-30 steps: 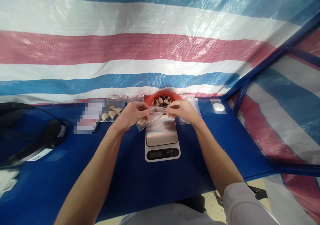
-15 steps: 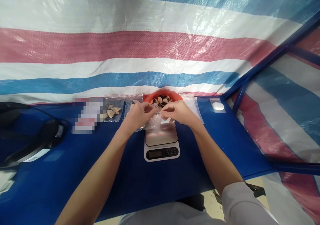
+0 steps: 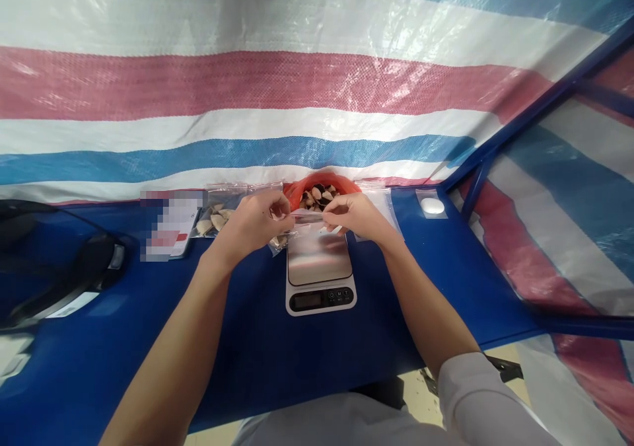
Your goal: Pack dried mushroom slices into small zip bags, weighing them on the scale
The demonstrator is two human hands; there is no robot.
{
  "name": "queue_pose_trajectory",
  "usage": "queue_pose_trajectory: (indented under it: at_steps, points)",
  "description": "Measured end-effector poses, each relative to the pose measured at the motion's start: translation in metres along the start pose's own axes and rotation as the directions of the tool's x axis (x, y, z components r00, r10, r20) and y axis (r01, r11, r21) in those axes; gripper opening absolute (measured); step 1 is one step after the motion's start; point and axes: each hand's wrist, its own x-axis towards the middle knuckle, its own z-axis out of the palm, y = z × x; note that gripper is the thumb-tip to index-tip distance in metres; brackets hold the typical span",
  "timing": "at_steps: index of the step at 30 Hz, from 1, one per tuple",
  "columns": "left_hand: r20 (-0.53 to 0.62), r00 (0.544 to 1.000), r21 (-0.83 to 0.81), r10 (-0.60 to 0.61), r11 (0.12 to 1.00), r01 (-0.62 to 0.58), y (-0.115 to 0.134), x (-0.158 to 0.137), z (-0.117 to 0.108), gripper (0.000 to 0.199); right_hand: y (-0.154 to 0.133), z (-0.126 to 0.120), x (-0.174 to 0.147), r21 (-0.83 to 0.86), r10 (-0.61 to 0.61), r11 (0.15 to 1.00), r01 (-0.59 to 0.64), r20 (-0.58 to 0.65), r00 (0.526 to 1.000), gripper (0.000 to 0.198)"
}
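A transparent zip bag [image 3: 308, 217] is stretched between my two hands, above the far part of the digital kitchen scale [image 3: 321, 261]. My left hand [image 3: 255, 224] pinches the bag's left side between thumb and fingers. On the right side, my right hand [image 3: 357, 216] grips it the same way. Just behind the hands stands an open red plastic bag [image 3: 296, 193] full of dark-edged, pale dried slices [image 3: 318, 196]. The scale has a metal plate, and its display looks blank. Partly covered by my left hand is a zip bag of pale pieces [image 3: 212, 220].
A phone-like flat object [image 3: 181, 224], partly blurred out, lies on the blue table [image 3: 277, 367]. Farther left is a black strap-like device [image 3: 94, 261]. More plastic bags [image 3: 379, 211] lie behind my right hand, and a small bag with a white disc [image 3: 432, 206] is farther right.
My hands have drawn slightly apart, the left one shifting left. The transparent bag, earlier hanging bunched between them, is now pulled flat and taut sideways.
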Motion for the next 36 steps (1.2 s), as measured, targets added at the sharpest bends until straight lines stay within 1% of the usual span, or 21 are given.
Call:
queue_pose_trajectory:
  at_steps: [3,6,8,10,13,15,16,18,21,23,25,27,29,31,33,36]
  points:
    - [0.014,0.996,-0.007,0.083,0.997,-0.083,-0.004,0.000,-0.002,0.012,0.001,-0.003,-0.001,-0.001,-0.020,1.000,0.020,0.033,0.999,0.009]
    - [0.044,0.978,-0.076,0.202,0.977,-0.198,-0.007,-0.001,0.001,0.028,0.002,-0.003,0.000,-0.017,-0.048,0.999,0.049,0.039,0.998,0.011]
    - [0.084,0.964,-0.125,0.251,0.963,-0.240,-0.009,-0.003,0.003,0.042,0.002,-0.003,0.001,-0.045,-0.061,0.997,0.062,0.035,0.998,0.012]
    - [0.134,0.954,-0.153,0.268,0.957,-0.248,-0.011,-0.005,0.006,0.057,0.002,-0.001,0.001,-0.069,-0.059,0.996,0.061,0.033,0.998,0.014]
    - [0.188,0.948,-0.129,0.256,0.963,-0.235,-0.014,-0.006,0.012,0.082,0.003,0.000,0.002,-0.076,-0.062,0.995,0.065,0.039,0.997,0.016]
    - [0.195,0.945,-0.117,0.262,0.963,-0.242,-0.016,-0.006,0.017,0.092,0.004,0.000,0.003,-0.082,-0.080,0.993,0.083,0.036,0.996,0.019]
    - [0.190,0.944,-0.119,0.269,0.961,-0.249,-0.017,-0.006,0.020,0.094,0.004,0.000,0.003,-0.091,-0.093,0.991,0.095,0.029,0.995,0.020]
    - [0.162,0.945,-0.134,0.285,0.955,-0.265,-0.018,-0.005,0.025,0.090,0.003,-0.002,0.003,-0.108,-0.112,0.988,0.112,0.011,0.994,0.020]
    - [0.096,0.955,-0.139,0.282,0.953,-0.268,-0.019,-0.003,0.030,0.079,-0.002,-0.004,0.000,-0.155,-0.148,0.978,0.139,-0.045,0.988,0.022]
    - [0.069,0.961,-0.133,0.266,0.958,-0.256,-0.020,-0.002,0.033,0.072,-0.008,-0.004,-0.003,-0.214,-0.214,0.959,0.187,-0.106,0.971,0.022]
    - [0.056,0.968,-0.121,0.245,0.964,-0.237,-0.019,-0.001,0.035,0.068,-0.015,0.000,-0.004,-0.267,-0.287,0.932,0.245,-0.133,0.949,0.019]
    - [0.047,0.971,-0.114,0.235,0.967,-0.228,-0.019,0.000,0.037,0.069,-0.022,0.006,-0.003,-0.305,-0.325,0.910,0.281,-0.104,0.940,0.015]
    - [0.039,0.970,-0.109,0.240,0.966,-0.235,-0.019,0.001,0.039,0.070,-0.025,0.015,0.002,-0.379,-0.324,0.881,0.283,-0.048,0.945,0.012]
    - [0.029,0.968,-0.100,0.251,0.964,-0.247,-0.020,0.002,0.041,0.070,-0.026,0.022,0.009,-0.483,-0.311,0.833,0.269,-0.008,0.950,0.012]
    - [0.022,0.965,-0.093,0.260,0.962,-0.257,-0.022,0.002,0.042,0.068,-0.025,0.028,0.016,-0.569,-0.316,0.776,0.274,0.025,0.948,0.015]
    - [0.022,0.965,-0.087,0.260,0.962,-0.257,-0.024,0.004,0.043,0.065,-0.021,0.032,0.024,-0.631,-0.345,0.707,0.318,0.084,0.935,0.022]
